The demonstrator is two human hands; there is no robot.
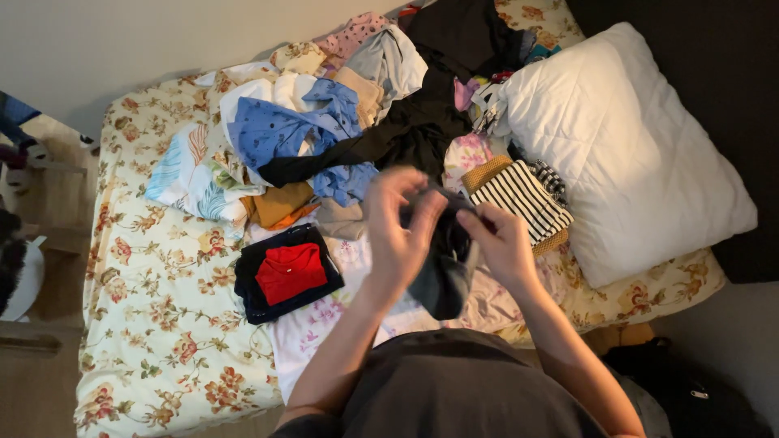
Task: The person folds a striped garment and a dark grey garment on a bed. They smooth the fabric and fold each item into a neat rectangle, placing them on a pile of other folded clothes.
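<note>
- While both hands are meeting over the near edge of the bed (154, 324), the left hand (399, 227) is gripping a small dark garment (442, 268), fingers curled shut around its top.
- Right hand (503, 243) is pinching the same garment from the right, fingers closed on the cloth.
- Garment is hanging between the hands, above the flowered sheet.
- Folded dark clothes with a red piece (290, 272) on top are lying just left of the hands.
- Striped folded stack (523, 199) is sitting just right and farther.
- Messy clothes pile (349, 113) is covering the far side.
- White pillow (633, 154) is lying at right.
</note>
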